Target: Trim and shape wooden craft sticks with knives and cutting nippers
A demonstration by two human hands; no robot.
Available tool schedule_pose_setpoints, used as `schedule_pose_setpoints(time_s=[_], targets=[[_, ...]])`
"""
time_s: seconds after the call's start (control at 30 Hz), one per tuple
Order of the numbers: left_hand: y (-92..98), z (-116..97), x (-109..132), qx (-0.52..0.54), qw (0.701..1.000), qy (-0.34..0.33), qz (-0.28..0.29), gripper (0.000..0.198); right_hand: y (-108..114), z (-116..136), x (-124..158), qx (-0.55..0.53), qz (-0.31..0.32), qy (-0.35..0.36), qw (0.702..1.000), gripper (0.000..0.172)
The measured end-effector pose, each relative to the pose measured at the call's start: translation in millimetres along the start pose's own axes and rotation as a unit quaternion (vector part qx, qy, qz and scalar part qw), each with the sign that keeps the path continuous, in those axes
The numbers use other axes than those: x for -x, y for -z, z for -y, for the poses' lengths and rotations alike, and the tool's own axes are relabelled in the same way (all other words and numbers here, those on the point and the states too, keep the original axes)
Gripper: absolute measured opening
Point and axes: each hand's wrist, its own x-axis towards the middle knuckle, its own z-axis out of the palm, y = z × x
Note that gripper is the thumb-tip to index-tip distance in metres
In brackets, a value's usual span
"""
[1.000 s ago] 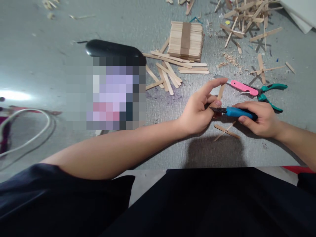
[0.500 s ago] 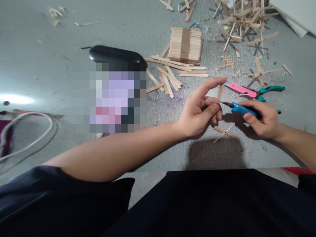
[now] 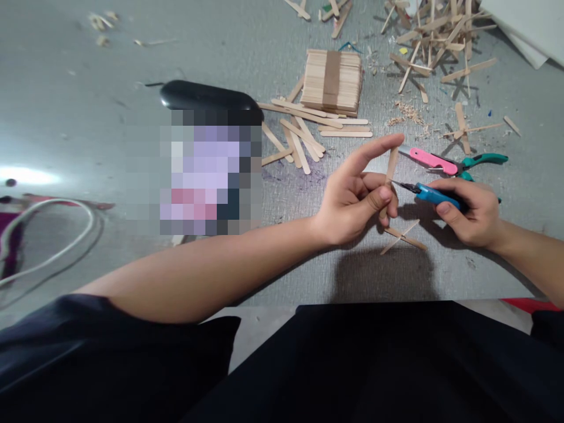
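My left hand (image 3: pixel 359 197) holds a flat wooden stick (image 3: pixel 392 163) upright, with the index finger at its top end and the thumb and other fingers round its lower part. My right hand (image 3: pixel 473 211) is wrapped round a blue-handled tool (image 3: pixel 436 196) with a thin dark tip. That tip points left and meets the stick near my left thumb. Below the hands, two crossed sticks (image 3: pixel 403 237) lie on the grey table (image 3: pixel 291 264). Just beyond my right hand are a pink-handled cutter (image 3: pixel 434 161) and green-handled pliers (image 3: pixel 487 158).
A banded bundle of sticks (image 3: pixel 331 81) stands at the back, with loose sticks (image 3: pixel 304 138) before it. Crossed sticks form a pile (image 3: pixel 445 35) at the back right, near wood shavings (image 3: pixel 409 113). At left are a black rounded object (image 3: pixel 209 98), a blurred-out patch and a white cable (image 3: pixel 90 226).
My left hand and the stick have shifted very slightly left. The blue tool has moved a little to the right, its tip still at the stick.
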Motion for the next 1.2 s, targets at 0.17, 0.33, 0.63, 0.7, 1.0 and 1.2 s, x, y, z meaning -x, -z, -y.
schedule_pose_setpoints(time_s=[0.17, 0.33, 0.63, 0.7, 1.0, 1.2], targets=[[0.1, 0.4, 1.1, -0.016, 1.000, 0.013, -0.015, 0.079, 0.6, 2.3, -2.2, 0.004, 0.008, 0.009, 1.000, 0.024], [-1.7, -3.4, 1.0, 0.005, 0.999, 0.050, -0.006, 0.078, -1.0, 1.7, -2.2, 0.003, 0.010, -0.003, 1.000, 0.023], [-3.5, -12.5, -1.2, 0.066, 0.991, 0.106, 0.037, 0.084, 0.8, 1.9, -4.1, -0.003, 0.009, 0.002, 1.000, 0.027], [-3.8, -12.8, -1.5, 0.064, 0.992, 0.098, 0.037, 0.084, 2.0, 2.4, -5.0, -0.004, 0.010, 0.011, 1.000, 0.024], [-3.3, -14.6, -3.7, 0.051, 0.995, 0.083, 0.033, 0.085, -0.7, -0.7, -4.1, -0.015, -0.018, 0.012, 1.000, 0.021], [-3.1, -11.3, -1.5, 0.042, 0.995, 0.085, 0.016, 0.083, 2.8, -2.1, -5.2, -0.022, -0.001, 0.021, 1.000, 0.023]])
